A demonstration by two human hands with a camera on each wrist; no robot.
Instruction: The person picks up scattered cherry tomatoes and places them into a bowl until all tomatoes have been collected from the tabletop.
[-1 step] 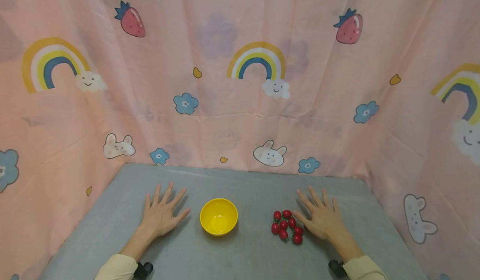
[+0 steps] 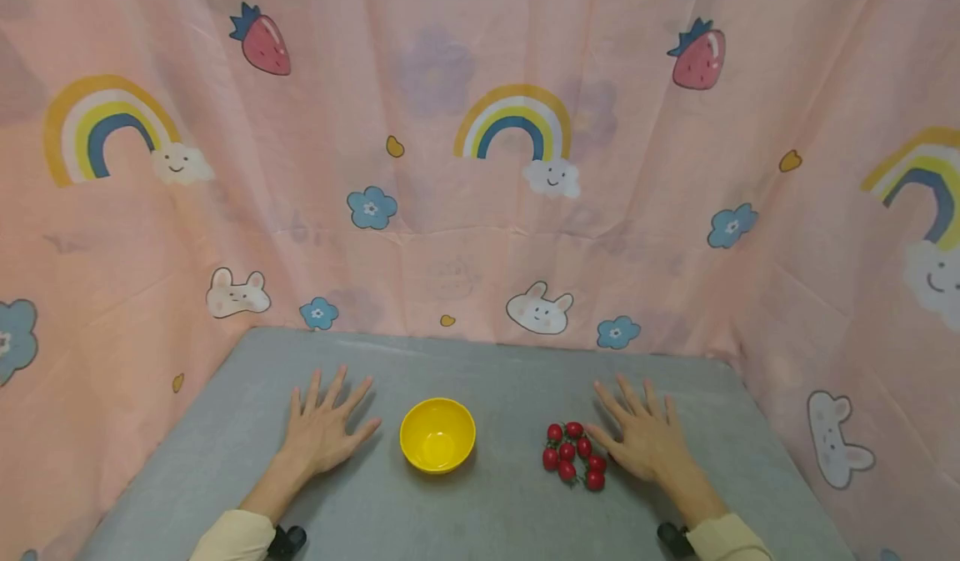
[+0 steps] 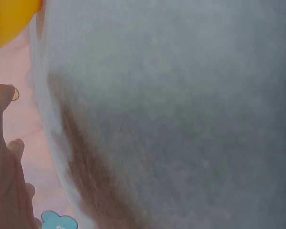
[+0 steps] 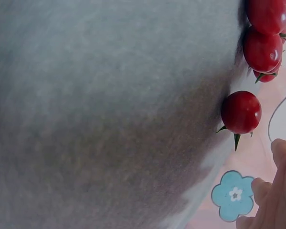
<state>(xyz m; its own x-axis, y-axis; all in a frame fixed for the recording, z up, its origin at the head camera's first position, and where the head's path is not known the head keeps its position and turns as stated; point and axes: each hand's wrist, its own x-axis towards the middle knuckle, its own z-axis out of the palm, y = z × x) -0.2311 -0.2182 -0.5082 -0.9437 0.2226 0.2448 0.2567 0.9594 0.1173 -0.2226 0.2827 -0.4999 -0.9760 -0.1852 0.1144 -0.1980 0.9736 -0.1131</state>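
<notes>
On the grey table a yellow bowl point(image 2: 438, 453) stands upright, with nothing inside it. To its right lies a cluster of several red cherry tomatoes point(image 2: 567, 451) with green stems, also seen close up as single tomatoes point(image 4: 241, 112) in the right wrist view. My left hand point(image 2: 321, 432) is spread palm down, left of the bowl and apart from it. Just right of the tomatoes my right hand point(image 2: 647, 436) is spread the same way, its thumb tip close beside them. Neither hand holds anything.
The grey tabletop point(image 2: 510, 519) runs back to a pink curtain point(image 2: 450, 252) printed with rainbows, strawberries, flowers and rabbits, which encloses the back and both sides. A black strap point(image 2: 288, 542) sits on the left wrist, another black strap point(image 2: 675, 538) on the right.
</notes>
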